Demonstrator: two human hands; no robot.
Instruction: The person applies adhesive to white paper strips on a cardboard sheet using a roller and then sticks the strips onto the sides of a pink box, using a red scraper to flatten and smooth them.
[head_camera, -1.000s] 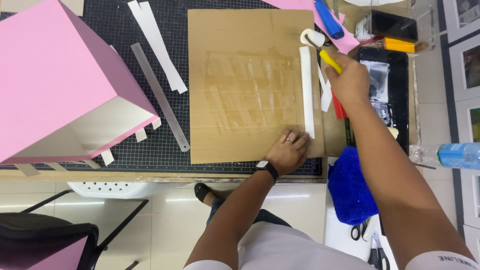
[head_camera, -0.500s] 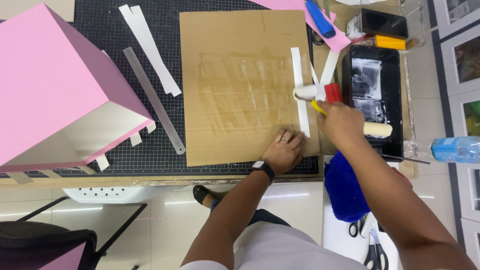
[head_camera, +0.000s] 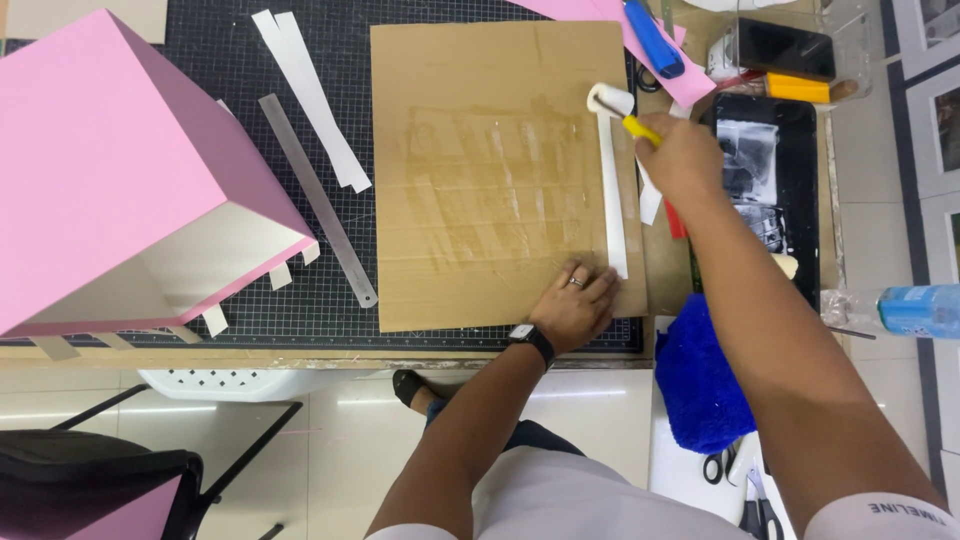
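Cardboard sheet (head_camera: 480, 200) is the work surface, flat on the black cutting mat (head_camera: 200, 60), smeared with wet glue streaks across its middle. White paper strip (head_camera: 612, 190) lies on the sheet's right side, just inside the edge. Its long axis runs away from the person, far end under the roller, near end at the left fingertips.

Left hand (head_camera: 575, 305) is flat and spread, fingers pressing the strip's near end and the cardboard, gripping nothing. Right hand (head_camera: 680, 155) is closed around the yellow handle of the small glue roller (head_camera: 608, 100), whose white head sits on the strip's far end.

To do this well, as I judge it: keep the near end pinned, roll straight along the strip's length, use light even pressure, and don't let the head run off sideways or the strip will skew.

Pink box (head_camera: 120, 170) and steel ruler (head_camera: 318, 200) sit left, well apart.
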